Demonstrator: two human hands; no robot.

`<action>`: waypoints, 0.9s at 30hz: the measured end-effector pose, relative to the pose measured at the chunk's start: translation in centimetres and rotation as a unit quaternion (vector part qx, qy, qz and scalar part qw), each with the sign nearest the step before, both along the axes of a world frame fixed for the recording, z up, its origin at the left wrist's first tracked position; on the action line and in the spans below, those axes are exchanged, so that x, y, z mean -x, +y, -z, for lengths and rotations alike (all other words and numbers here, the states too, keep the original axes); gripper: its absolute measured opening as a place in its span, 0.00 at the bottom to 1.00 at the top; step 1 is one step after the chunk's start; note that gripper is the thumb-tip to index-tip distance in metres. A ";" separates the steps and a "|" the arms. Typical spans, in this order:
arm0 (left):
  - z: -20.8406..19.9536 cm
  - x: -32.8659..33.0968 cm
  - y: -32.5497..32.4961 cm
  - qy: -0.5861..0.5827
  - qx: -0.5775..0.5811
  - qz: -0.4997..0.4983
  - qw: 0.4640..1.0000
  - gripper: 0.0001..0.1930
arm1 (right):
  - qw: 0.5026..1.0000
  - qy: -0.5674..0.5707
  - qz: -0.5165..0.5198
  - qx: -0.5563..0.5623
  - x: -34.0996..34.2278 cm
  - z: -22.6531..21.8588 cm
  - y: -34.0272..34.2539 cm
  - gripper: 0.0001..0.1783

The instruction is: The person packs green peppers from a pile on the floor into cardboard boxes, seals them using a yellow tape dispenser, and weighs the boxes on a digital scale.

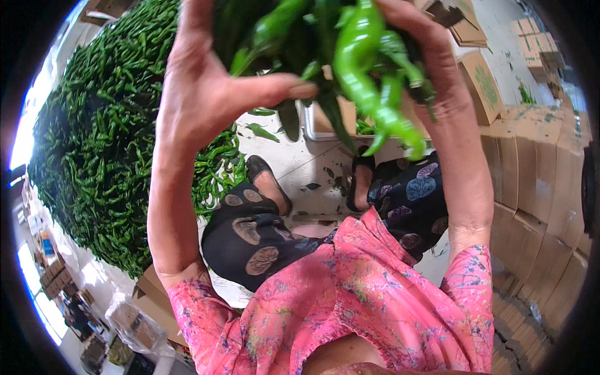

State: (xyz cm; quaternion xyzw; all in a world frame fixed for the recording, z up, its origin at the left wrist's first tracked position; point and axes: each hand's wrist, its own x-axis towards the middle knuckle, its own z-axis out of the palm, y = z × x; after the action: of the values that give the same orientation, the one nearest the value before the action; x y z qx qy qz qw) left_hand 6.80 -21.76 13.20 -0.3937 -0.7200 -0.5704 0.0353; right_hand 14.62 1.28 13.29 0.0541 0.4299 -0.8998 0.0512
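Observation:
Close to the camera, my two raised hands hold a bunch of long green chili peppers [361, 65] between them. My left hand [203, 78] grips the bunch from the left, its thumb stretched across the front and its fingertips out of the picture. On the other side, my right hand [437, 53] curves round the peppers; its fingers are partly hidden. Several shiny, curled peppers hang down from the bunch. A large heap of the same green peppers [103, 134] rises at my left, with loose ones spilling to the floor near my foot.
Behind the held bunch, a white-rimmed container [310, 128] shows in part. Cardboard boxes [531, 181] are stacked along the right, and an open carton [480, 87] stands farther off. Scattered leaves and peppers lie on the pale floor [306, 169] between my feet.

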 end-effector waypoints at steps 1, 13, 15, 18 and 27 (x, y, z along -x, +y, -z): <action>-0.6 0.1 2.4 -0.016 -0.021 0.081 0.996 0.68 | 0.999 0.001 -0.036 0.033 0.0 0.8 2.9 0.24; 0.8 -1.9 15.5 -0.307 0.020 0.204 0.930 0.60 | 0.993 -0.028 0.108 0.024 -6.4 6.7 12.2 0.24; 1.0 -1.6 16.0 -0.314 0.003 0.188 0.930 0.59 | 0.992 0.002 0.124 -0.013 -5.6 7.4 13.3 0.23; 2.5 -0.3 16.9 -0.324 -0.058 0.242 0.913 0.56 | 0.974 0.006 0.202 -0.107 -6.2 6.7 15.1 0.19; 3.4 2.2 15.6 -0.290 0.025 0.176 0.940 0.53 | 0.965 0.079 0.225 -0.107 -6.4 6.9 13.2 0.21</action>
State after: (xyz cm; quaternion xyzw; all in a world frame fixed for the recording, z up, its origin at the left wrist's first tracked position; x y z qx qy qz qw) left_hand 4.57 -6.11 9.81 -0.3321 -0.6322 -0.6389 -0.2862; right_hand 20.99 14.49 6.40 0.0836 0.5029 -0.8384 -0.1929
